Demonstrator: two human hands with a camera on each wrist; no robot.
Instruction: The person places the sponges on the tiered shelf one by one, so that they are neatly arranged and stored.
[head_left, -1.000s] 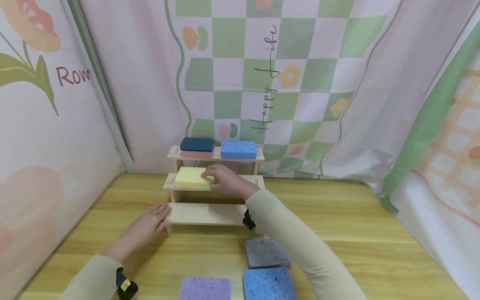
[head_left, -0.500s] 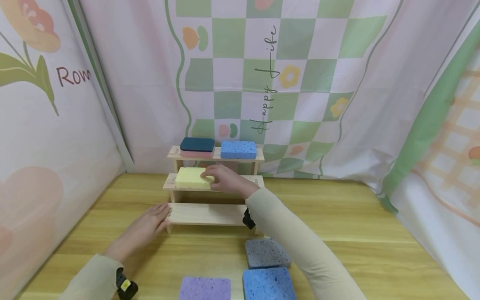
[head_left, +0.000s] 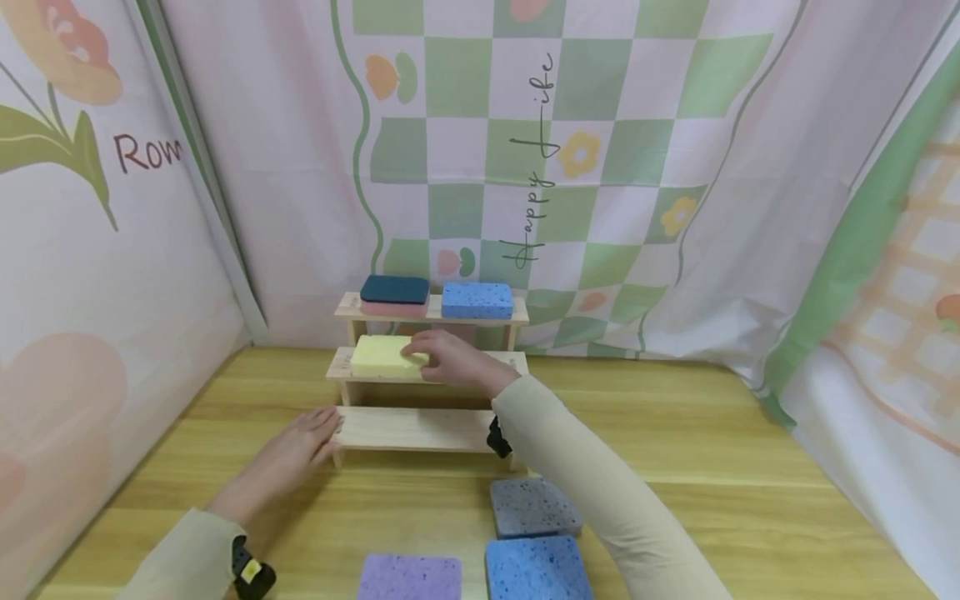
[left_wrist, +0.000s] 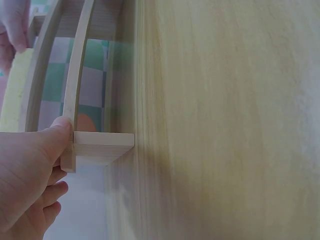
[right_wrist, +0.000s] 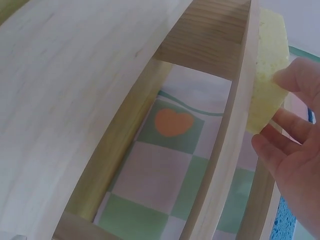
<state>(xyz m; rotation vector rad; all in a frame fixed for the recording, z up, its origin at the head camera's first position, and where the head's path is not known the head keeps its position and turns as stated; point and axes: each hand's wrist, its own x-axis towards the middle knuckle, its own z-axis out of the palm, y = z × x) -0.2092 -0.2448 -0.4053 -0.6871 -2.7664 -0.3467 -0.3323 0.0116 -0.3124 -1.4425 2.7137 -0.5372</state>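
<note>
Your right hand [head_left: 457, 362] pinches the yellow sponge [head_left: 378, 357] at its right end, with the thumb on the front face and the fingers around the end. The yellow sponge lies flat on the left part of the middle tier [head_left: 510, 362] of the three-tier wooden stand [head_left: 412, 429].

Your left hand [head_left: 300, 442] grips the left end of the bottom tier [head_left: 465, 429]. The left wrist view shows your thumb on the edge of the board and your fingers curled at its end.

The top tier [head_left: 520, 310] carries two items side by side, slightly apart: a dark-topped sponge [head_left: 393, 290] with a pink lower layer on your left, and a speckled blue sponge [head_left: 477, 300] on your right.

The stand rests on the desk [head_left: 675, 433]. On the desk in front of the stand, locate the gray sponge [head_left: 534, 506], the larger-looking blue block [head_left: 537, 567] just nearer to you, and the purple sponge [head_left: 411, 577] to the left of that block. The lower edges of the last two are out of frame. Behind the stand hangs a green-and-white checked curtain [head_left: 517, 150].
</note>
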